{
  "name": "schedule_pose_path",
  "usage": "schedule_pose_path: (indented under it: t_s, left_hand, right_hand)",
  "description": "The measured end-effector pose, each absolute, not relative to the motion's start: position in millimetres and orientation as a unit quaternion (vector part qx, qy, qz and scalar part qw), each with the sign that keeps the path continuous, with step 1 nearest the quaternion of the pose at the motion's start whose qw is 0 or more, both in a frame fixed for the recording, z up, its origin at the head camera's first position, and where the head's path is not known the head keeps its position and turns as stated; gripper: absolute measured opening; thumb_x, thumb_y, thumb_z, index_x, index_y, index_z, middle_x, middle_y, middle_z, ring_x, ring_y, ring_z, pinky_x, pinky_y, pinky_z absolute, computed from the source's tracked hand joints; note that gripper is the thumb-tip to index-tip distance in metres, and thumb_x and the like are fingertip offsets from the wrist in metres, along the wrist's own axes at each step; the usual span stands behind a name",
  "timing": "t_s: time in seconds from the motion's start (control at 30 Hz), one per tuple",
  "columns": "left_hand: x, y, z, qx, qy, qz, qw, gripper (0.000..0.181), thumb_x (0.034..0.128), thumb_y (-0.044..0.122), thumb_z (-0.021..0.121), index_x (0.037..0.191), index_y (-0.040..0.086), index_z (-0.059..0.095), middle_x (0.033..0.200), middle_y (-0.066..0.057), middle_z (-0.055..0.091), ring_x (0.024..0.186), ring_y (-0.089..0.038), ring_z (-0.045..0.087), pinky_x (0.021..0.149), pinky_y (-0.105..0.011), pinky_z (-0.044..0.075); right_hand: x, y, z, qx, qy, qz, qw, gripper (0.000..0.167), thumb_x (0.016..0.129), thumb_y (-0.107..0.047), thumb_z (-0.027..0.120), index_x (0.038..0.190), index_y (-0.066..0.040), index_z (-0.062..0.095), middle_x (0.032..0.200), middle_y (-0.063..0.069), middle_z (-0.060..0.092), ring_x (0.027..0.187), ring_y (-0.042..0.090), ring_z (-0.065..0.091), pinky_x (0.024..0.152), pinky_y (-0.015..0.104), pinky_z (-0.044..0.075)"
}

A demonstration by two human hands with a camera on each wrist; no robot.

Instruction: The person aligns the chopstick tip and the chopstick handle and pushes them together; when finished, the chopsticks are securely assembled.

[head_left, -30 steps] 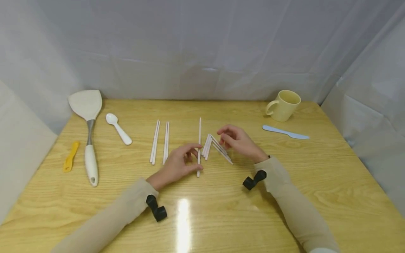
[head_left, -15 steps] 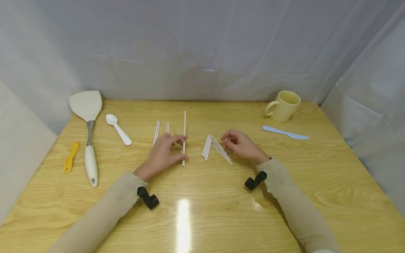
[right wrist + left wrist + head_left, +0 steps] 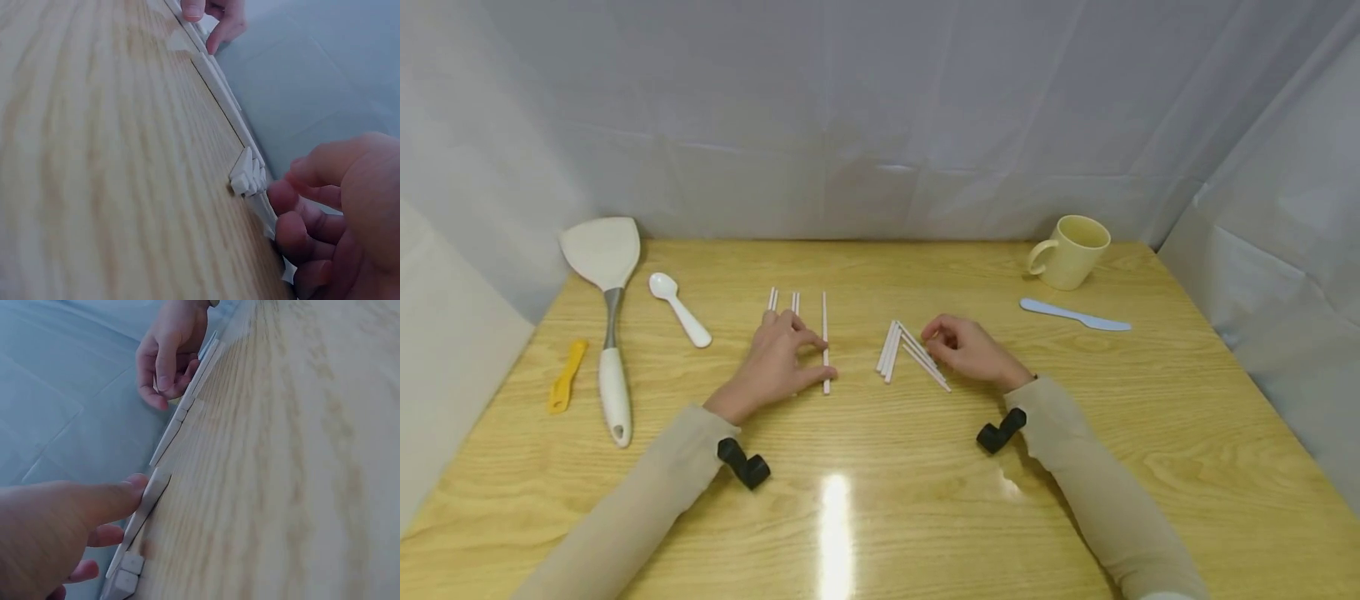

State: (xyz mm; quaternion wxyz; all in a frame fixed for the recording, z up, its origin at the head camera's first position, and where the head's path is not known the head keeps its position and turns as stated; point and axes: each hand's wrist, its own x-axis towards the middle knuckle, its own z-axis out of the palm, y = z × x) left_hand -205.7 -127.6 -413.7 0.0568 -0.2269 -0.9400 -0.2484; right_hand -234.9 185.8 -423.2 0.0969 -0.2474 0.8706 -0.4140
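Observation:
In the head view my left hand (image 3: 775,358) holds a thin white chopstick (image 3: 825,312) between thumb and fingers. The chopstick lies along the wooden table, pointing away from me. Two pairs of chopsticks, the left pair (image 3: 772,298) and the right pair (image 3: 796,302), are partly hidden under that hand. Right of them, several more chopsticks (image 3: 891,350) lie in a caret shape, their far ends meeting. My right hand (image 3: 966,350) rests beside the right leg of that shape, fingers loosely curled, gripping nothing. In the left wrist view my thumb (image 3: 115,500) touches the chopstick.
On the left lie a white spatula (image 3: 614,383), a white spoon (image 3: 688,323) and a small yellow utensil (image 3: 567,377). A yellow mug (image 3: 1075,258) stands at the back right, with a light blue knife (image 3: 1075,315) before it. Pale sheeting (image 3: 880,125) hangs behind the table.
My left hand has carried the chopstick leftward from beside the caret-shaped group and lowered it to the table, right of the two pairs. The right hand has barely moved.

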Motion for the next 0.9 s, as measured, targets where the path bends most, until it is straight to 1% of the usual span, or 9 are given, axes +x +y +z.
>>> schedule_pose_path:
  t_s: [0.1,0.27,0.47,0.67,0.8,0.9]
  left_hand:
    - [-205.8,-129.2,-411.0,-0.231,-0.944,-0.228,0.053,0.044,0.0721,0.044,0.082,0.099,0.010,0.075,0.098,-0.011,0.051,0.090,-0.027,0.037,0.076,-0.037,0.031]
    - [-206.5,-132.0,-407.8,-0.245,-0.948,-0.199,0.045,0.042,0.0737,0.044,0.081,0.100,0.012,0.075,0.098,-0.011,0.052,0.087,-0.026,0.036,0.073,-0.036,0.028]
    - [-208.6,-135.1,-405.9,-0.254,-0.945,-0.202,0.033,0.040,0.0771,0.042,0.078,0.102,0.011,0.073,0.097,-0.012,0.052,0.086,-0.025,0.036,0.072,-0.035,0.027]
    - [-210.8,-131.6,-406.2,-0.279,-0.934,-0.217,0.047,0.037,0.0853,0.035,0.072,0.111,0.008,0.069,0.099,-0.013,0.055,0.085,-0.025,0.037,0.074,-0.035,0.029]
    - [-207.2,-121.0,-404.7,-0.298,-0.920,-0.252,0.028,0.035,0.0885,0.030,0.069,0.116,0.008,0.066,0.098,-0.011,0.054,0.086,-0.023,0.037,0.073,-0.034,0.031]
    - [-203.1,-110.4,-404.0,-0.314,-0.910,-0.272,0.007,0.034,0.0897,0.028,0.068,0.118,0.009,0.065,0.098,-0.010,0.054,0.089,-0.022,0.039,0.075,-0.033,0.035]
  right_hand:
    - [-234.0,185.7,-423.3,-0.255,0.878,-0.398,0.083,0.014,0.095,-0.010,0.058,0.105,-0.002,0.062,0.080,0.007,0.062,0.067,0.013,0.054,0.061,0.025,0.045]
    - [-234.2,187.3,-427.3,-0.258,0.891,-0.369,0.059,0.014,0.092,-0.011,0.062,0.102,-0.002,0.064,0.080,0.006,0.061,0.066,0.011,0.052,0.062,0.024,0.044]
    - [-234.6,185.7,-426.8,-0.256,0.896,-0.357,0.054,0.014,0.092,-0.013,0.064,0.101,-0.003,0.064,0.077,0.004,0.058,0.064,0.011,0.050,0.061,0.024,0.043]
    - [-233.8,185.7,-424.7,-0.255,0.897,-0.356,0.060,0.014,0.090,-0.010,0.065,0.101,-0.001,0.064,0.077,0.004,0.058,0.064,0.011,0.049,0.060,0.024,0.042]
    - [-234.4,187.1,-424.2,-0.252,0.899,-0.353,0.061,0.015,0.090,-0.010,0.065,0.102,-0.001,0.063,0.078,0.004,0.058,0.064,0.010,0.049,0.060,0.023,0.041]
    - [-234.3,188.6,-423.2,-0.247,0.901,-0.354,0.057,0.016,0.090,-0.009,0.065,0.103,0.000,0.062,0.078,0.005,0.058,0.065,0.011,0.050,0.061,0.024,0.042]
